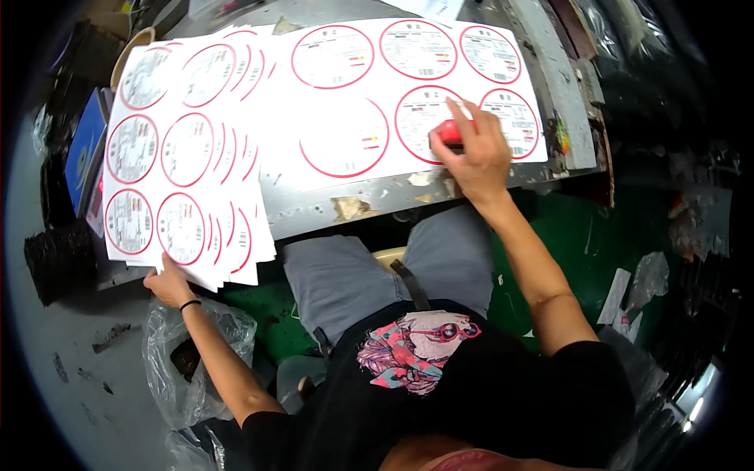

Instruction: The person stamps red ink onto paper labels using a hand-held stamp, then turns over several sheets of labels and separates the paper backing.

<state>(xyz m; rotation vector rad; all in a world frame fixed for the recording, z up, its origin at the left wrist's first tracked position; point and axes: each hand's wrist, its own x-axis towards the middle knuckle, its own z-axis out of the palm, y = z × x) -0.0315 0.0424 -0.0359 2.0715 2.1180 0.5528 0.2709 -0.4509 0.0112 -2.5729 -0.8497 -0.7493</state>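
Note:
On the metal table lies a white sheet (287, 118) printed with several red-ringed round labels. My right hand (481, 153) is over its right part, fingers closed around a small, rounded red object (449, 132) whose kind I cannot make out. The object sits over one of the lower labels. To the left, a fanned stack of similar label sheets (161, 184) overlaps in steps and reaches past the near table edge. My left hand (167, 284) grips the stack's near edge, thumb at the paper's edge; the other fingers are partly hidden.
The worn metal table (314, 212) has peeling patches along its near edge. A blue flat item (85, 153) stands beyond the stack's left side. Clear plastic bags (196, 361) lie below my left arm. Metal bars (561, 94) edge the table's right end.

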